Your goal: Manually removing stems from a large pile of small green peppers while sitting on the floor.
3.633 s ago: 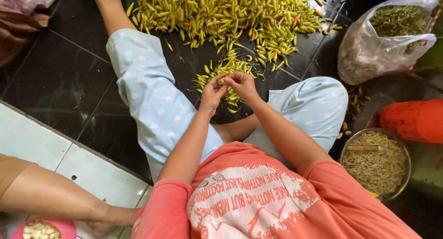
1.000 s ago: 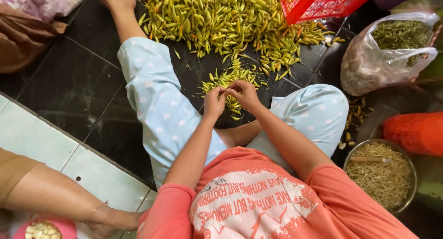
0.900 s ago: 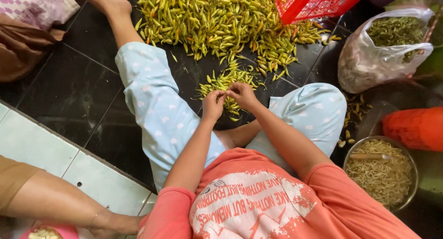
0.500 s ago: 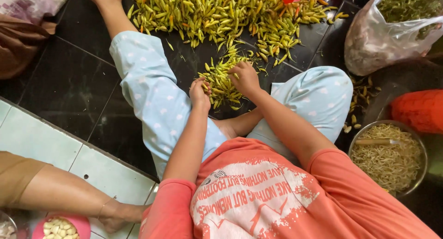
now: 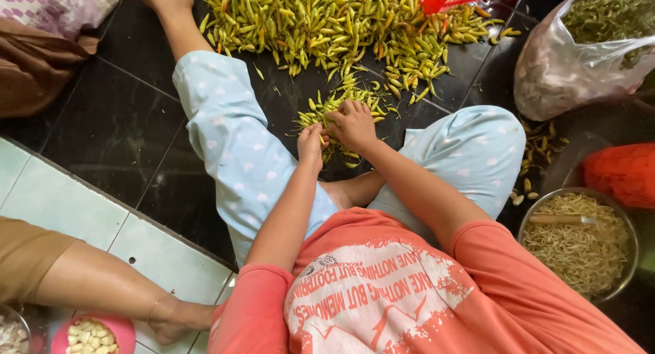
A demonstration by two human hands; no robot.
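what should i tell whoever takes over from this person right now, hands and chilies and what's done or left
Left hand: fingers closed on a chili from the small pile between the legs.
Right hand: resting on the same small pile, fingers curled among the chilies; whether it grips one cannot be told.
Big heap of green-yellow chilies lies further out on the dark floor.
Metal bowl at the right holds pale stems; a clear bag holds green bits.
Done: the bowl is already well filled.
Left: the small pile and the big heap.
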